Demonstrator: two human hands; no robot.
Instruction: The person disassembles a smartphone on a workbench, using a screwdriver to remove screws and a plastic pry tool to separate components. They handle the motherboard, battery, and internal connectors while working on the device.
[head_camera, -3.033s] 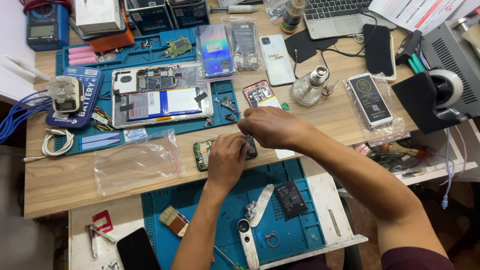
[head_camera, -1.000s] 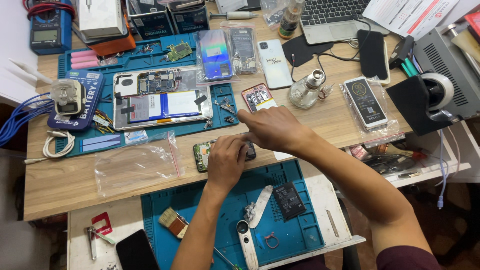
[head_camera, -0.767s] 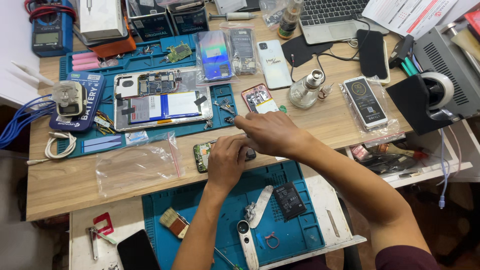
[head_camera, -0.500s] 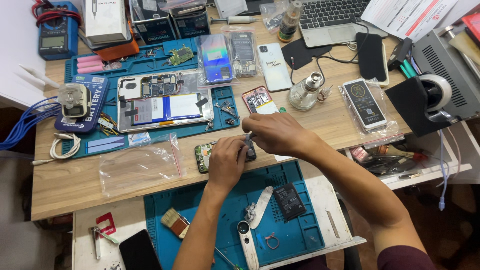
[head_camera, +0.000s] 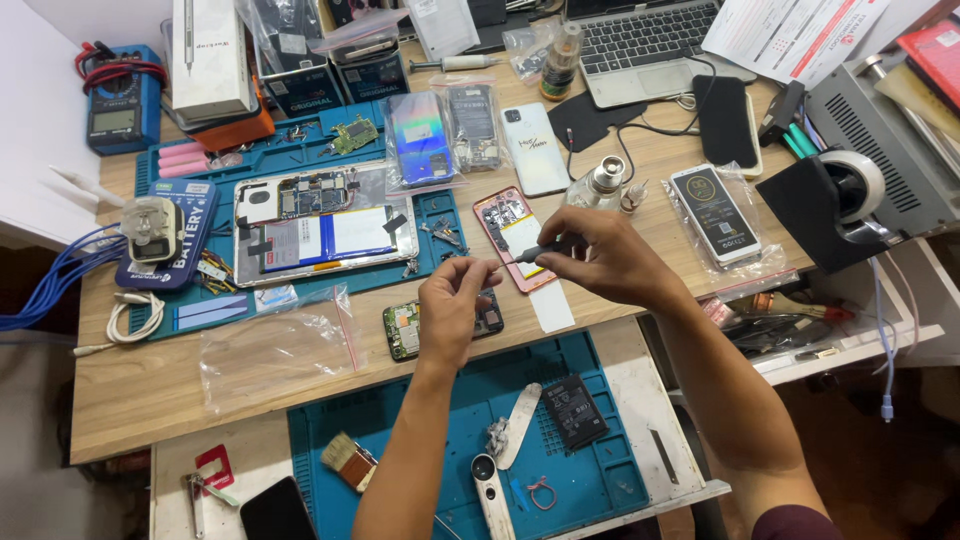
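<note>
Above a cluttered wooden bench (head_camera: 180, 400), the right hand (head_camera: 610, 262) pinches a screwdriver (head_camera: 535, 252), its tip meeting the pinched left hand (head_camera: 455, 305) over a green circuit board (head_camera: 405, 330) near the blue mat (head_camera: 600, 480).

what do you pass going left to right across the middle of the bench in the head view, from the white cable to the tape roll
coiled white cable → clear plastic bag → green circuit board → left hand → right hand holding a small screwdriver → bagged black phone → tape roll
</note>
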